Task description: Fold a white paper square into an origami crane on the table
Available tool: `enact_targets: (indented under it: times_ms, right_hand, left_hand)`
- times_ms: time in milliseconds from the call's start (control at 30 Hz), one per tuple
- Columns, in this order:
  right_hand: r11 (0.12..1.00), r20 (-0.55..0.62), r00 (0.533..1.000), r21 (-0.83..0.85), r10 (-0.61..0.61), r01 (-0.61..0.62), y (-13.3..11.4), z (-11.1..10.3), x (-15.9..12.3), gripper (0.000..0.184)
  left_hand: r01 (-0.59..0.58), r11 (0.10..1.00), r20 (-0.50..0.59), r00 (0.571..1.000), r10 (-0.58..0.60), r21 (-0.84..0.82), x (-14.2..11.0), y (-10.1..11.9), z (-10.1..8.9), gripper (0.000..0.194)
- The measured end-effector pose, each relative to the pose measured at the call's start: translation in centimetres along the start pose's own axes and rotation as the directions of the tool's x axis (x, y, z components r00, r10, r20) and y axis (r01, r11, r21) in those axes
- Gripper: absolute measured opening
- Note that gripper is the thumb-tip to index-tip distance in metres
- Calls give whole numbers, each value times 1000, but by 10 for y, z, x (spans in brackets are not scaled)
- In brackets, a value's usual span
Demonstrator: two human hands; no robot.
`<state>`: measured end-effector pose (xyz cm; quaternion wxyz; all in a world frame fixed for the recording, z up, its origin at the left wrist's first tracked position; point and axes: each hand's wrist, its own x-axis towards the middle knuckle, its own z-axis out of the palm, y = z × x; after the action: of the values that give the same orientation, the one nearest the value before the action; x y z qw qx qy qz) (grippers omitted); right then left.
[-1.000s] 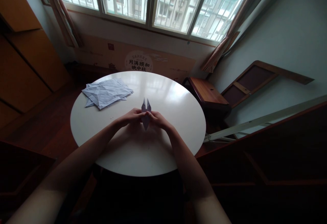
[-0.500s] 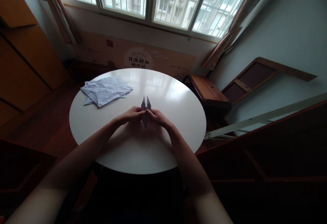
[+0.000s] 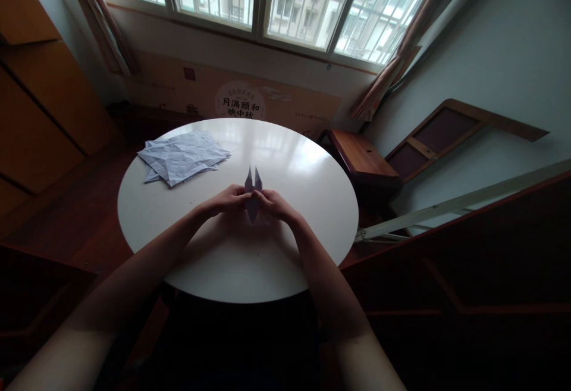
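Between my hands is a small piece of folded paper (image 3: 252, 209), with two narrow points sticking up away from me and one point toward me. My left hand (image 3: 232, 198) pinches its left side, and my right hand (image 3: 273, 202) grips the right side with the thumb across its middle. Both hands are over the middle of the white oval table (image 3: 214, 278). To the left, near the table's far edge, lies a stack of creased white paper sheets (image 3: 185, 156). The fingers behind the folded paper are partly hidden.
Beyond the table, a printed banner (image 3: 285, 102) runs along the wall below barred windows. A wooden stool or small table (image 3: 362, 153) stands at the right, by a wooden frame (image 3: 428, 141) against the wall. Wooden cabinets (image 3: 35, 123) are on the left.
The view has shifted very slightly. My hands keep the same grip on the folded paper, with no clear movement of it over the table.
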<state>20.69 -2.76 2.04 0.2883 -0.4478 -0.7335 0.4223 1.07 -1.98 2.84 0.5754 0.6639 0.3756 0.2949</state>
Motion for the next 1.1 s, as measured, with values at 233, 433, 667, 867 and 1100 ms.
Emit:
enact_targets:
  times_ms: [233, 433, 667, 867, 1100]
  right_hand:
    - [1000, -4, 1000, -25, 4, -4, 2, 0, 1, 48]
    - [999, 3, 1000, -42, 19, -19, 0, 0, 0, 46]
    - [999, 5, 1000, -36, 5, -5, 2, 0, 1, 45]
    - [999, 9, 1000, -48, 16, -16, 0, 0, 1, 46]
    - [998, 10, 1000, -60, 18, -17, -1, 0, 1, 44]
  left_hand:
    - [-4, 1000, 20, 1000, 4, 0, -1, 2, 0, 67]
    - [-10, 1000, 19, 1000, 9, 28, -1, 0, 0, 67]
    - [-42, 995, 16, 999, 41, 89, 0, -3, -3, 64]
    - [-77, 990, 13, 997, 76, 114, 2, -6, -4, 61]
    - [-92, 991, 24, 996, 90, 102, 2, -7, -4, 61]
